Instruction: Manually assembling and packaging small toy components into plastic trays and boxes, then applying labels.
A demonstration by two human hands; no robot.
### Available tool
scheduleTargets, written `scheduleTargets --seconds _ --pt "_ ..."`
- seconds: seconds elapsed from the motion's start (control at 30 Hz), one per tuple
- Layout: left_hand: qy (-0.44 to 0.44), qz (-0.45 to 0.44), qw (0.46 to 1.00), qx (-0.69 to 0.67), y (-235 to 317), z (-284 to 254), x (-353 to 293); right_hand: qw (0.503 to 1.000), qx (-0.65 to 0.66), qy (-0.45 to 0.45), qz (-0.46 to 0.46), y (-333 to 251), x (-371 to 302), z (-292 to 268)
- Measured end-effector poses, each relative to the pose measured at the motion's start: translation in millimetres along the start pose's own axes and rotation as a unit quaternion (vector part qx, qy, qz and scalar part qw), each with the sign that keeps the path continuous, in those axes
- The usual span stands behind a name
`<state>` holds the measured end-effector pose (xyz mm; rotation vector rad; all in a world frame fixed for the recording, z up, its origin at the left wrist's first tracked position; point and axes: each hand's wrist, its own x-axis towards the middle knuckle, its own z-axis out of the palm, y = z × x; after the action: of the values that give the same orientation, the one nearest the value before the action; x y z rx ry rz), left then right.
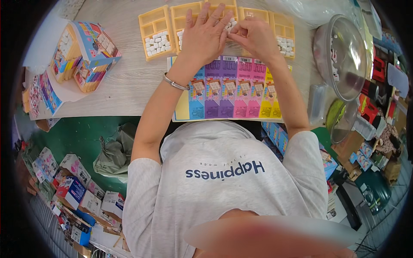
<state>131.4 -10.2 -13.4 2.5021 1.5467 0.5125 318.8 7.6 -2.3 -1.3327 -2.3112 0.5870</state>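
Observation:
A row of pale yellow compartment trays [155,18] lies along the far side of the table. Small white pieces [158,44], shaped like pillows, fill their near compartments. My left hand [205,38] spreads its fingers flat across the middle trays and hides much of them. Close beside it, my right hand [257,38] has thumb and forefinger pinched at the white pieces [231,25] in a middle tray. Whatever is between those fingertips is too small to make out. Under my forearms lies a printed sheet of blue, purple, pink and yellow card panels [230,98].
At the left stands an opened display box [100,43] packed with filled trays. A large clear bowl [344,60] and a small clear container [317,99] are on the right. Clear plastic wrap [312,9] lies at the back right. Cartons [71,189] crowd the lower left floor.

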Motion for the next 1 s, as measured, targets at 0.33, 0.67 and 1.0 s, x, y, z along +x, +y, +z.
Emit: scheduleTargets --seconds 0.33,0.67,1.0 --pt "0.03 0.012 0.998 0.061 25 31 30 0.88 0.243 0.381 0.144 15 -66 -115" --pt "-0.002 0.025 0.999 0.031 37 39 20 0.894 -0.258 -0.085 0.355 204 -177 -198" --pt "-0.034 0.074 0.994 0.072 33 41 10 0.893 -0.254 0.102 0.358 151 -225 -249"
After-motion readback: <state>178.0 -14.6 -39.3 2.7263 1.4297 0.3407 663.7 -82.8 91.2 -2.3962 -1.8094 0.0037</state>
